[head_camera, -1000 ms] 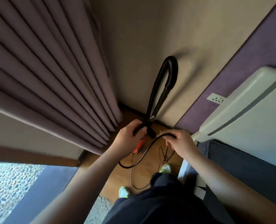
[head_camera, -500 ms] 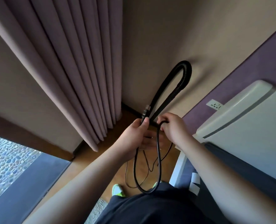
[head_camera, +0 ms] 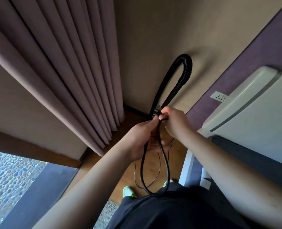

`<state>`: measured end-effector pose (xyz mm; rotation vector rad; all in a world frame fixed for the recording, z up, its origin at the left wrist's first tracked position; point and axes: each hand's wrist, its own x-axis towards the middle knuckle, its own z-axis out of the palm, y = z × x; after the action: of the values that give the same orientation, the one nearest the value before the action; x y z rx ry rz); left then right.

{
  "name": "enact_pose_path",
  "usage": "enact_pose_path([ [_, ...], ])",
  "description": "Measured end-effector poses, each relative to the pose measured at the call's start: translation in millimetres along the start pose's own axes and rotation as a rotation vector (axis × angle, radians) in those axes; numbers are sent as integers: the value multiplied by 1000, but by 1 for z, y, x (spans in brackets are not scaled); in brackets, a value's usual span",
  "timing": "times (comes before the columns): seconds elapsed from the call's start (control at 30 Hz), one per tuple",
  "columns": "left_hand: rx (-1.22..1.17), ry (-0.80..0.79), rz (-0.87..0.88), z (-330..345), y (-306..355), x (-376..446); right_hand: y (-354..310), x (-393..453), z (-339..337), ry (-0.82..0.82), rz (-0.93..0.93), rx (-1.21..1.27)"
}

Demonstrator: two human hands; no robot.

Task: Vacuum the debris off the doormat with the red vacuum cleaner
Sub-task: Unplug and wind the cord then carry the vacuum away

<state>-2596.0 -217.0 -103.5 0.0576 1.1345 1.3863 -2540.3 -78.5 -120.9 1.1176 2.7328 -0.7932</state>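
A black ribbed vacuum hose (head_camera: pixel 185 70) arches up against the beige wall in the corner. The red body of the vacuum cleaner is hidden behind my hands. My left hand (head_camera: pixel 141 139) and my right hand (head_camera: pixel 174 123) meet in front of the hose's base, both gripping a black power cord (head_camera: pixel 165 164). The cord hangs from them in a long loop down to my waist. A grey doormat corner (head_camera: pixel 108 210) shows at the bottom by my feet.
Mauve curtains (head_camera: pixel 71 63) hang at the left beside a floor-level window (head_camera: pixel 13 182). A wall socket (head_camera: pixel 218 96) sits on the purple wall at the right, next to a white appliance (head_camera: pixel 252 109). Thin wires (head_camera: pixel 159 169) trail over the wooden floor.
Both hands have risen and come together. The cord, stretched between them a second ago, now hangs gathered in a longer loop. The red vacuum part seen earlier is now covered.
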Motion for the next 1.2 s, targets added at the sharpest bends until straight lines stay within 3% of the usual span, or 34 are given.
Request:
enact_pose_path([
  [0.13, 245, 8, 172, 1, 7, 9, 10, -2, -4, -68, -83, 233],
  [0.23, 275, 38, 309, -9, 20, 12, 34, 4, 0, -121, -132, 365],
  [0.37, 280, 109, 470, -23, 43, 16, 76, 1, 19, -307, -55, 251],
  [0.5, 345, 331, 569, -34, 44, 25, 108, -4, 47, -254, -21, 145],
  [0.67, 258, 420, 418, -30, 12, 43, 93, -19, 41, -197, -220, 158],
  [0.83, 59, 464, 299, -14, -1, 59, 62, -36, 28, -203, -453, -37],
  [0.97, -90, 377, 255, -1, 8, 57, 53, -43, 35, -172, -575, -120],
  [1.07, -46, 334, 317, -8, 16, 57, 55, -42, 36, -151, -572, -70],
  [1.2, -16, 232, 361, -26, 34, 56, 75, -35, 41, -83, -572, 211],
])
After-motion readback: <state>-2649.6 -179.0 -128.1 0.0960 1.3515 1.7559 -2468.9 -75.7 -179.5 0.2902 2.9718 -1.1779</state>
